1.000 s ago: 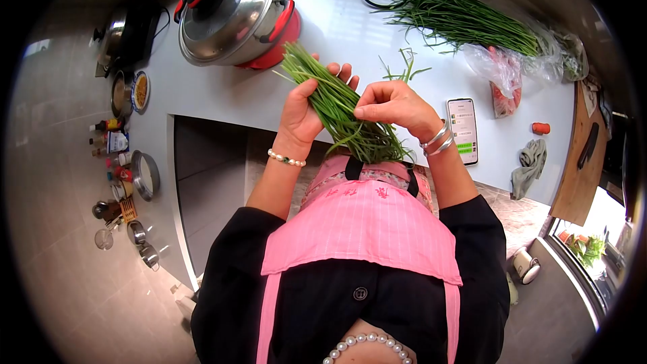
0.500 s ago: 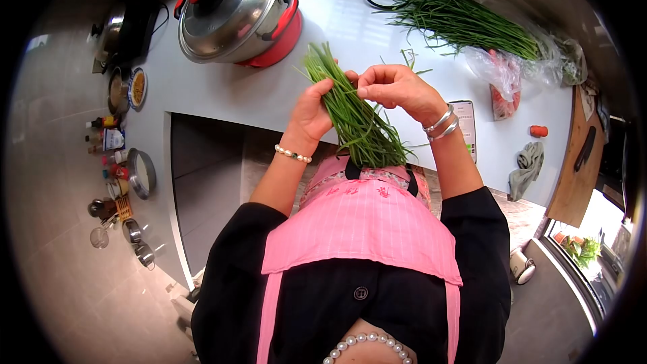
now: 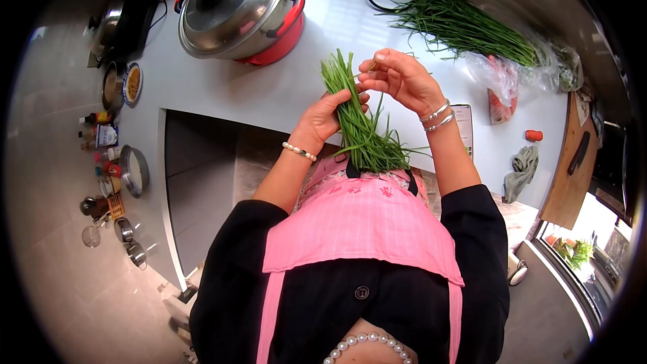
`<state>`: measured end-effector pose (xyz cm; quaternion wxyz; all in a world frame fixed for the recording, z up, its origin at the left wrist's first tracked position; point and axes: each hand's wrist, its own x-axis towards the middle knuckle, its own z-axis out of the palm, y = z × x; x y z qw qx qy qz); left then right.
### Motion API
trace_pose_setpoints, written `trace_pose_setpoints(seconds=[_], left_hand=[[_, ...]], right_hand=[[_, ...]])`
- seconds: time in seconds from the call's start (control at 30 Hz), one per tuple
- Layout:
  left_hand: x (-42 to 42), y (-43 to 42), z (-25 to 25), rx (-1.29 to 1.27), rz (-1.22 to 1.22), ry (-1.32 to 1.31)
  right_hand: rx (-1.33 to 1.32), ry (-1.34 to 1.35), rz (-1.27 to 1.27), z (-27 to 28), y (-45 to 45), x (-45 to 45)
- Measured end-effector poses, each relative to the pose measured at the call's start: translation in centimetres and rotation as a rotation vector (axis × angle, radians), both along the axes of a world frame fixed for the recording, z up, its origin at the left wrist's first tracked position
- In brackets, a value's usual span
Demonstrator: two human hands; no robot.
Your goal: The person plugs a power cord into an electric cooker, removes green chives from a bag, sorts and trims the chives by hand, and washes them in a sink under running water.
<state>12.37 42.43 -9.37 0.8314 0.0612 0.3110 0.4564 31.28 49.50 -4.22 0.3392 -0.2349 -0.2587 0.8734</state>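
Over the near edge of the counter (image 3: 256,87), in the head view, the left hand (image 3: 322,117) is closed round a bundle (image 3: 367,128) of green stalks, thumb across the front, probably to bind them while the tips spread free above. Its other end droops against the apron (image 3: 357,229), which likely steadies it. The right hand (image 3: 408,84) is half curled beside the tips; whether it pinches a stalk is too small to tell. More greens (image 3: 465,23) lie beyond, apparently within reach.

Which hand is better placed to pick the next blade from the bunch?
Probably the right hand: it is raised beside the upper end of the green bunch, while the left hand has its grip around it.
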Motion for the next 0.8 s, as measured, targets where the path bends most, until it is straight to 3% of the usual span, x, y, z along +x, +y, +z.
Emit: trace_pose_setpoints(seconds=[0.23,0.57,0.63,0.7,0.77,0.8], left_hand=[[0.0,0.3,0.1,0.002,-0.039,0.036],[-0.1,-0.1,0.7,0.05,-0.029,0.116],[-0.4,-0.2,0.5,0.054,-0.027,0.142],[0.0,-0.4,1.1,0.004,0.017,0.154],[0.1,-0.3,1.2,-0.016,0.028,0.193],[0.1,-0.2,1.0,-0.015,0.021,0.228]], right_hand=[[0.112,0.039,-0.119,1.3,2.3,-0.4],[0.057,0.196,-0.415,1.0,4.2,2.0],[0.263,-0.258,-0.324,0.8,3.2,2.5],[0.592,-0.899,-0.122,-1.2,1.5,1.9],[1.259,-1.257,-0.236,-2.9,-0.1,1.9],[1.186,-1.128,-0.312,-1.9,-0.3,1.2]])
